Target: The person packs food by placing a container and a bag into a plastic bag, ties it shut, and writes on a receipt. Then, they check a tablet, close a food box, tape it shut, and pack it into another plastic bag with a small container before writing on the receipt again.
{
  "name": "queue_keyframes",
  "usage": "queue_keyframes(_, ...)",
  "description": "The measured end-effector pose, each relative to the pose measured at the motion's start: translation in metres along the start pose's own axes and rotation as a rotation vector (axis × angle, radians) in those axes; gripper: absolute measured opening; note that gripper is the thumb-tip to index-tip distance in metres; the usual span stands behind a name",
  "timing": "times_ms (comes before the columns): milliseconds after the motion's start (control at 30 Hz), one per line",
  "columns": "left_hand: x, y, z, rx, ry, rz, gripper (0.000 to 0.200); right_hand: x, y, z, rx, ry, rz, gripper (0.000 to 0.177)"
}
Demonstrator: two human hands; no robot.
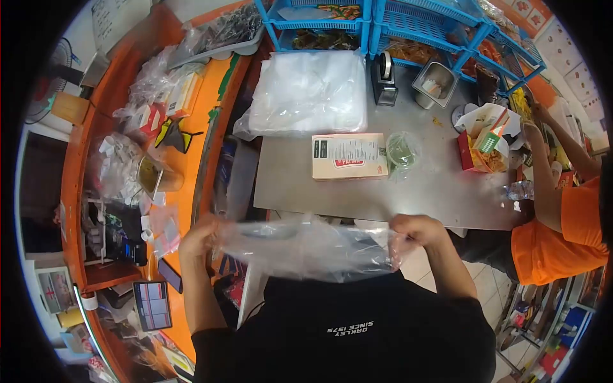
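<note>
A clear plastic bag (313,249) is stretched sideways in front of my chest, held at both ends. My left hand (205,235) is closed on its left end, slightly smeared by motion. At the other end, my right hand (414,231) grips the bag's edge between thumb and fingers. Beyond the bag, on the steel table (287,198), lies a closed cardboard food box (349,157) with a printed label on top. Touching or nearly touching its right side is a small clear bag (402,151) with something green inside.
A stack of clear plastic bags (310,92) lies behind the box. Beside it stand a tape dispenser (385,80) and a metal container (435,84), below blue plastic racks (415,29). An open red food box (488,143) is near a co-worker in an orange shirt (562,236). An orange counter (191,172) runs along the left.
</note>
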State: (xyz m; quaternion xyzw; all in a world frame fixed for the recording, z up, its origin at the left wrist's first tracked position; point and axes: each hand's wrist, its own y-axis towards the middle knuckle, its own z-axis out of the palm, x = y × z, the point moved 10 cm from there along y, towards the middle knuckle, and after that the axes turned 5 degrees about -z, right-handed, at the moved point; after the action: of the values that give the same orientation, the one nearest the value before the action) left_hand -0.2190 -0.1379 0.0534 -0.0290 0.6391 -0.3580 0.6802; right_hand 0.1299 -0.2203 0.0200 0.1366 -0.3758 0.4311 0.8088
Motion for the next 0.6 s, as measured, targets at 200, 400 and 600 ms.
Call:
queue_keyframes(200, -0.059, 0.051, 0.113, -0.016, 0.794, 0.467, 0.034, 0.027, 0.1, 0.001, 0.009, -0.166, 0.097, 0.06)
queue_keyframes(400, -0.066, 0.07, 0.003, -0.543, 0.207, 0.447, 0.016, 0.081, 0.117, -0.044, -1.068, -1.829, -0.292, 0.059)
queue_keyframes(600, -0.01, 0.129, 0.006, -0.376, -0.439, 0.284, 0.02, 0.093, 0.112, -0.058, -1.178, -1.618, -0.259, 0.077)
